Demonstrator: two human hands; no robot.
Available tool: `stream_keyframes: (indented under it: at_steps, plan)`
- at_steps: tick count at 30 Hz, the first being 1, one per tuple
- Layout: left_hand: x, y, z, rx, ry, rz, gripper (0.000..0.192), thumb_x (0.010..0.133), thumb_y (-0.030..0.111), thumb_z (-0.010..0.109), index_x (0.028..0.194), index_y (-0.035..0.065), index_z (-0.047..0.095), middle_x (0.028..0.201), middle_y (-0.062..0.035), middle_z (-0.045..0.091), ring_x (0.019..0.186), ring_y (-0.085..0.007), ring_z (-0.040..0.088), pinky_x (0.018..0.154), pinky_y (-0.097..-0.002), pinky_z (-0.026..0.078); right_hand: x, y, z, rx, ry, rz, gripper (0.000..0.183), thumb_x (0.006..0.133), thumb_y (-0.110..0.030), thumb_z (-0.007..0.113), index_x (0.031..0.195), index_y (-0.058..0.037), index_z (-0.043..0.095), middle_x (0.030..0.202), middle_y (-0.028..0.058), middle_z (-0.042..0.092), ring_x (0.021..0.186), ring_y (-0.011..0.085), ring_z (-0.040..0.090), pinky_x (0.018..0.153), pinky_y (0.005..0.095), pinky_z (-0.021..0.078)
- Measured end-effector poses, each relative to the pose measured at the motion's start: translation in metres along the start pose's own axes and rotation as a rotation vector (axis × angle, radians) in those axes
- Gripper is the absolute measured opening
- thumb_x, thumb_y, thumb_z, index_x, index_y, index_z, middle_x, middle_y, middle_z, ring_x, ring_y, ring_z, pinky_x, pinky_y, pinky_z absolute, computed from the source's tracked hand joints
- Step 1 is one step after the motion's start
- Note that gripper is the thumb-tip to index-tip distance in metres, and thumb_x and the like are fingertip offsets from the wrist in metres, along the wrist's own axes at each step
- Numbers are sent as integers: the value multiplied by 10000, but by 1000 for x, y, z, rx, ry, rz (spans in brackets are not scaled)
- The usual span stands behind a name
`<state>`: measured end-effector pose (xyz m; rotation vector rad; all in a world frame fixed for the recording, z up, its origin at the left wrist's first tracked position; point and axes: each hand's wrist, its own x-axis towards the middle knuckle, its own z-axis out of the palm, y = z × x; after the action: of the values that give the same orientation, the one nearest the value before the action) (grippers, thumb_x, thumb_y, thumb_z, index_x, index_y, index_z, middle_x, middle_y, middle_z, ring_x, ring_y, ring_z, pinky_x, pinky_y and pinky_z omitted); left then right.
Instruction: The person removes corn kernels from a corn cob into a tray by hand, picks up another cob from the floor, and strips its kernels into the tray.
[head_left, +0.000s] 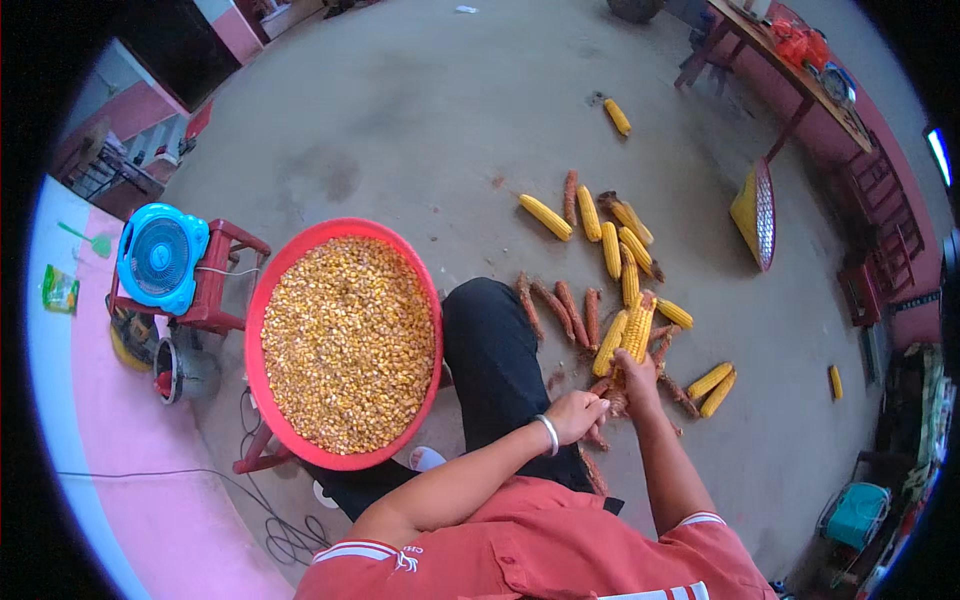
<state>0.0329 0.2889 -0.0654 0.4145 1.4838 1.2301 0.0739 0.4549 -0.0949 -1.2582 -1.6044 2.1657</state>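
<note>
My right hand (636, 381) grips a yellow ear of corn (640, 326), its tip pointing away from me. My left hand (579, 416), with a silver bangle at the wrist, is curled close beside the ear's lower end; whether its fingers hold anything is hidden. On the floor beyond lie several yellow ears, among them one ear (545, 217) lying farther off. Bare reddish cobs (571, 313) are scattered near my knee. To my left stands a red plastic basin (253, 352) filled with loose corn kernels (349, 345).
A blue electric fan (161, 257) rests on a red stool (225, 319), left of the basin. Black cable (289, 536) coils on the floor below. A conical hat (752, 214) leans by a wooden table (802, 79) at right. A metal pot (184, 371) lies by the wall.
</note>
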Motion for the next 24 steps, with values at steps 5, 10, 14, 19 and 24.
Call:
stream_keyframes:
  at_steps: [5,10,14,19,24]
  plan:
    - [-39,80,-31,522,77,95,395,976,355,435,879,24,628,654,-98,635,587,-255,626,576,-386,478,-21,-60,29,-254,-59,-245,323,854,-211,656,1080,-24,520,873,44,595,712,118,580,599,270,484]
    - [-40,77,-32,222,125,255,329,1000,276,416,998,30,635,694,-67,660,547,-131,613,545,-312,498,-11,-66,46,-13,-48,-210,299,876,-251,650,1036,-33,521,807,40,598,603,120,582,551,266,492]
    - [-42,85,-46,421,198,188,361,928,366,562,865,35,692,584,-41,622,567,-130,625,551,-316,491,-4,-61,33,-163,-16,-228,278,880,-226,639,1027,-23,519,832,47,600,689,120,592,592,259,485]
    - [-25,78,-48,359,684,577,747,787,364,754,1322,4,378,1124,-190,568,1018,-190,601,807,-309,503,-38,-75,56,-332,-141,-448,311,847,-146,651,1095,-13,520,896,42,603,759,115,579,668,282,488]
    - [1,124,-41,-16,855,479,822,702,215,799,1304,-40,300,1177,-193,456,1151,-296,484,988,-389,396,-86,-86,79,-885,-125,-619,702,785,-165,685,1383,-65,331,1208,220,575,1103,349,586,885,437,473]
